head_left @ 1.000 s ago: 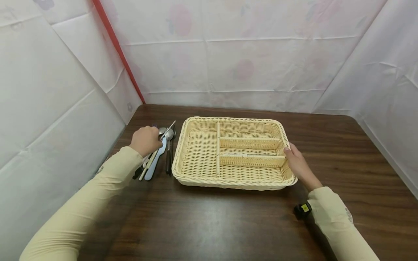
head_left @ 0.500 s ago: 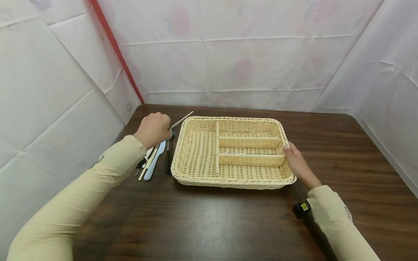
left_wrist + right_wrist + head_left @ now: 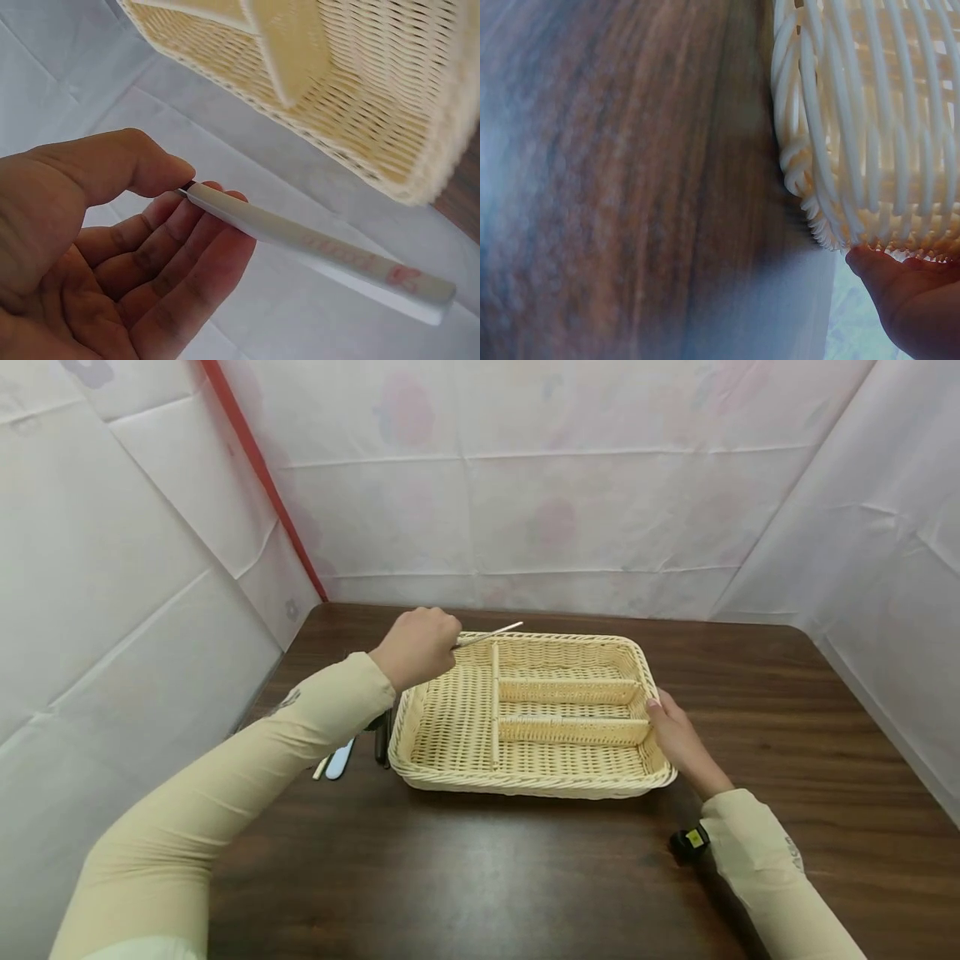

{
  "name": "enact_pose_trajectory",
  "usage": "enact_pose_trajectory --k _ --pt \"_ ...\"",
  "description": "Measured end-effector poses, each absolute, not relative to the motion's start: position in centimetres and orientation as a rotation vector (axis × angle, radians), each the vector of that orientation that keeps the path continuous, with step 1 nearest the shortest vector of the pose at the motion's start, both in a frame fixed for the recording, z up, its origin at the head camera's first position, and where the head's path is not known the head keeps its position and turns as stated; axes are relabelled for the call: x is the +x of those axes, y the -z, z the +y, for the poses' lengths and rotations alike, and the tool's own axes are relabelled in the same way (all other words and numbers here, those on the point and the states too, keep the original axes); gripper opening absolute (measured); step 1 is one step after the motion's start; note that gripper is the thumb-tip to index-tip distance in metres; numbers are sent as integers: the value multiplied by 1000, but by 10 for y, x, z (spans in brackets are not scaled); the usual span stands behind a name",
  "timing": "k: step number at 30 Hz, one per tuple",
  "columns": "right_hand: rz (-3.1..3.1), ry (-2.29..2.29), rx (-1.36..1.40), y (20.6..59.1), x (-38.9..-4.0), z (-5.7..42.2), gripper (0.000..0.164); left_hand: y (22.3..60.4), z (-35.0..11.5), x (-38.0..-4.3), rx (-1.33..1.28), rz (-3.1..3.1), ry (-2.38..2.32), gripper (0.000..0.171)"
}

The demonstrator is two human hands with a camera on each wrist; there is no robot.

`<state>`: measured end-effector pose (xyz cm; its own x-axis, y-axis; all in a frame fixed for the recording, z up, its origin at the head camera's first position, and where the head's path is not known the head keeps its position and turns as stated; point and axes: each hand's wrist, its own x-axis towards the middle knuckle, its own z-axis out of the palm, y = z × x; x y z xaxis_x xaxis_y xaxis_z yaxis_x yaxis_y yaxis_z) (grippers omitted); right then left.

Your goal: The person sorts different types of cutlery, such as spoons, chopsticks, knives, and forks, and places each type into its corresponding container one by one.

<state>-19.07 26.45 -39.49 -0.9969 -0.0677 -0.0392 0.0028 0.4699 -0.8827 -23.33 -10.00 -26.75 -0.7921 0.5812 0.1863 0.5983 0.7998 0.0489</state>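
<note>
Over the back left of a cream woven basket (image 3: 525, 783), my left hand (image 3: 420, 647) pinches a piece of cutlery by its thin dark neck. Its white handle (image 3: 322, 244), printed in pink, points away from the fingers, and its working end is hidden by the hand. In the head view the handle reaches right, across the basket's back rim. One wide compartment takes up the basket's left side, and dividers (image 3: 573, 725) split the right side into three narrow ones. My right hand (image 3: 678, 739) grips the right rim, thumb on top.
Left of the basket, partly under the left forearm, lie a light blue handle (image 3: 340, 762), a cream handle (image 3: 322, 767) and dark handles (image 3: 382, 742). White patterned sheets (image 3: 555, 527) hang behind and beside the brown table (image 3: 480, 877).
My left hand has lifted the white-handled piece of cutlery from the pile and carried it right, over the basket's back left. The right hand stays on the rim.
</note>
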Motion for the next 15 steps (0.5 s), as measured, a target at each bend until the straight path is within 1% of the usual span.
enact_pose_trajectory --k 4,8,15 --pt "2630 1590 -52 396 -191 264 54 271 -82 -234 -1031 -2785 131 41" --pt "2633 1595 -44 395 -191 264 54 274 -66 -236 -1106 -2758 119 36" --pt "2653 1582 -27 394 -188 263 54 280 -34 -241 -1170 -2810 69 22"
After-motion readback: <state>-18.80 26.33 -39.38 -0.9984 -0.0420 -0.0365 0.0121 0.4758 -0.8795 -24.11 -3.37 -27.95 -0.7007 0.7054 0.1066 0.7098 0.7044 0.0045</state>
